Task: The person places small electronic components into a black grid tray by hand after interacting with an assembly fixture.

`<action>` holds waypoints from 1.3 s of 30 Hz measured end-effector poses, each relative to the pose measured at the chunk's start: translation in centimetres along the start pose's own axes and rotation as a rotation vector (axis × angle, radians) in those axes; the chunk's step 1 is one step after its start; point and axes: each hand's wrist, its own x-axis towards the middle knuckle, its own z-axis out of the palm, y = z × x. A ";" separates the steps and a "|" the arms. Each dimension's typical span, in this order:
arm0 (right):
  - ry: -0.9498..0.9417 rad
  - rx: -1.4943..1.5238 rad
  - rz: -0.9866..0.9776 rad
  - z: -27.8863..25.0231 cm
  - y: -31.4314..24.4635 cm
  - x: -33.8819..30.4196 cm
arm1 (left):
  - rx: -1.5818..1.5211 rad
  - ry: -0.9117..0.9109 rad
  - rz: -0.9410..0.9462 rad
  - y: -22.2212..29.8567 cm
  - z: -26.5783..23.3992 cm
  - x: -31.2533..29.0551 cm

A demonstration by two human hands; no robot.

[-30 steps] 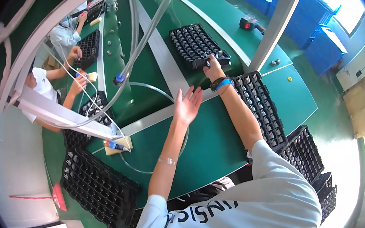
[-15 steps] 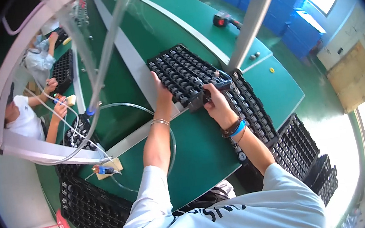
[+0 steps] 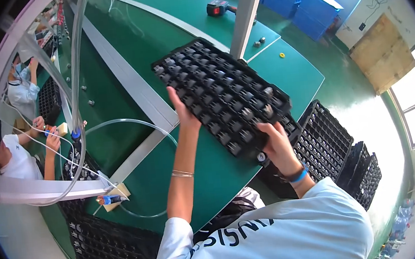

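A black gridded tray (image 3: 221, 90) holds rows of small metal parts in its cells. My left hand (image 3: 184, 112) grips its near left edge, thumb up along the side. With my right hand (image 3: 277, 146) I grasp its near right corner, thumb over the rim; the other fingers are partly hidden. The tray slants across the green table (image 3: 218, 179) and covers most of another tray, whose edge (image 3: 296, 129) shows beside my right hand. A small round metal part (image 3: 261, 157) shows just below the tray's near corner.
More black trays (image 3: 321, 132) are piled to the right, and another tray (image 3: 111, 246) stands lower left. A blue-handled tool (image 3: 109, 199) lies on a pale block. A metal post (image 3: 249, 16) and a red-black power tool (image 3: 220, 8) are farther back. Co-workers (image 3: 20, 156) work at left.
The tray in my hands has moved right and nearer, over the other tray, and its top now faces me more. My right hand has shifted down along its near corner. The view has turned.
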 end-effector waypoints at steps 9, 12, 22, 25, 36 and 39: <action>0.197 -0.007 -0.073 -6.4 0.0 -4.4 | -0.083 -0.041 -0.150 -8.5 0.8 -1.3; 0.167 0.013 -0.079 -8.4 1.6 -2.2 | 0.130 0.072 -0.083 -9.2 0.3 -1.0; 0.358 -0.484 -0.086 -12.5 2.4 -1.6 | 1.308 0.333 0.071 -10.0 -0.9 -0.7; 0.169 -0.832 -0.050 -13.0 2.0 -1.4 | 1.754 0.455 0.363 -9.8 -3.9 -0.3; 0.127 -1.658 -0.435 -2.3 -2.2 -4.4 | 1.293 0.126 0.183 -0.4 8.0 -17.3; -0.639 -1.293 -0.636 9.0 1.4 -4.1 | 1.467 0.185 0.443 1.9 10.6 -27.3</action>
